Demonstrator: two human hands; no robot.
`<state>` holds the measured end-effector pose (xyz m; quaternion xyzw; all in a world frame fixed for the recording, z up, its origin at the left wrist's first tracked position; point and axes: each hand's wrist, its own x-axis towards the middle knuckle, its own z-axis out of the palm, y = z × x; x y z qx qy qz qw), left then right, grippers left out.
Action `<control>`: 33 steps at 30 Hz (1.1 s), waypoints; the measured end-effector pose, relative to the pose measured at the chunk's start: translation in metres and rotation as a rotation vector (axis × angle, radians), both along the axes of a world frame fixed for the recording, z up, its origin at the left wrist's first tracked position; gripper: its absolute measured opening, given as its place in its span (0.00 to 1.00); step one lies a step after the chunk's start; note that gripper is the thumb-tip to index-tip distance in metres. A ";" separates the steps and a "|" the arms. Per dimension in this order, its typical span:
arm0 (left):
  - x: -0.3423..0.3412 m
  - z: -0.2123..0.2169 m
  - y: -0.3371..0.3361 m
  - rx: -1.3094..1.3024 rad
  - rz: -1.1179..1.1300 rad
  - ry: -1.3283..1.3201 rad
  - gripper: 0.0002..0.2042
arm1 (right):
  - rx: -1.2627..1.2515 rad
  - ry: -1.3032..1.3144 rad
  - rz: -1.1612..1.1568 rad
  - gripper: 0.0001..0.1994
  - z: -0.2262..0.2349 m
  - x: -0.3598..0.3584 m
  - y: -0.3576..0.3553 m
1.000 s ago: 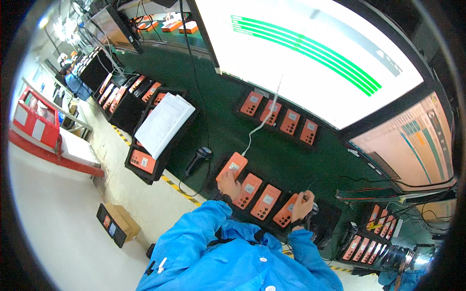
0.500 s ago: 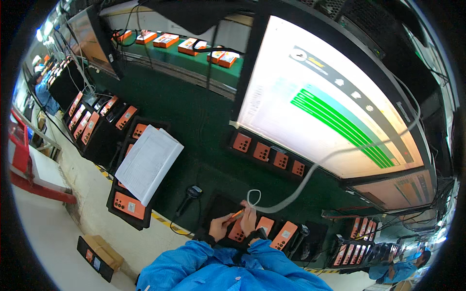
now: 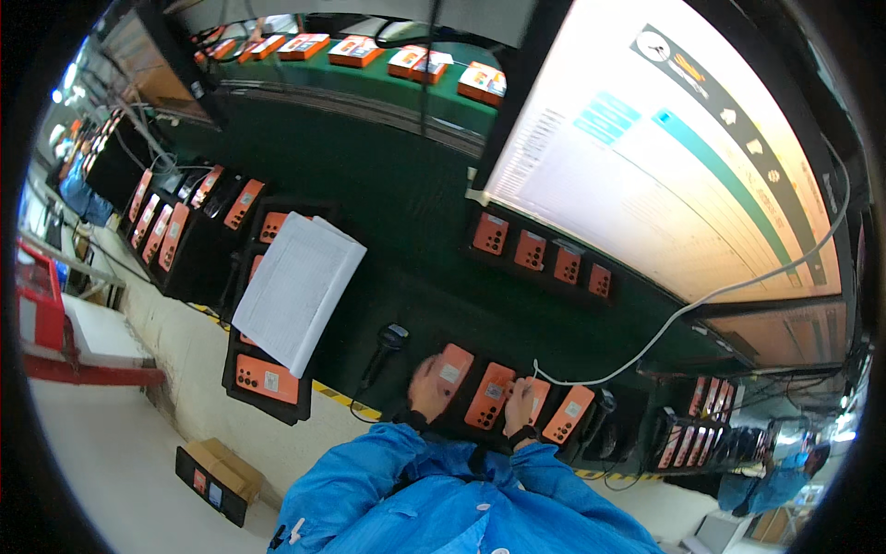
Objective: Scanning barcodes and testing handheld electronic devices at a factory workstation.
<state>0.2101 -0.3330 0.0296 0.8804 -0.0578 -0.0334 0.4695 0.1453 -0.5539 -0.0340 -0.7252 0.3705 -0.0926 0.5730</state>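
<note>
My left hand (image 3: 425, 393) is closed on the left edge of an orange phone (image 3: 452, 367), which stands tilted with a white label on its back. My right hand (image 3: 520, 406) has its fingers pinched together at the top of a second phone row, with the end of a white cable (image 3: 591, 382) running down to them. Between my hands an orange phone (image 3: 490, 397) lies back up, its cameras and label showing. Partly behind my right hand is another orange phone (image 3: 539, 399), and to its right lies one more orange phone (image 3: 568, 414).
A handheld scanner (image 3: 383, 349) lies left of my hands; a second black scanner (image 3: 601, 411) is at the right. White papers (image 3: 300, 291) cover a phone tray. Several phones stand below the big monitor (image 3: 646, 157). Orange boxes (image 3: 355, 51) line the far belt. Co-workers sit at both sides.
My hands have moved apart: the left to the left phone, the right over to the right with the cable. The cable's loop has straightened. The monitor's green rows are gone. The view has shifted.
</note>
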 end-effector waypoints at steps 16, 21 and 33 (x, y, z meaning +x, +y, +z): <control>-0.005 0.024 0.071 0.076 -0.089 0.379 0.20 | 0.548 0.123 0.285 0.25 0.030 0.003 -0.016; -0.048 0.026 -0.004 -0.130 -0.140 0.368 0.19 | 0.805 0.092 0.166 0.42 0.031 0.013 -0.019; -0.060 0.002 -0.044 0.044 -0.161 0.504 0.18 | 0.757 0.128 0.326 0.48 0.050 0.023 -0.025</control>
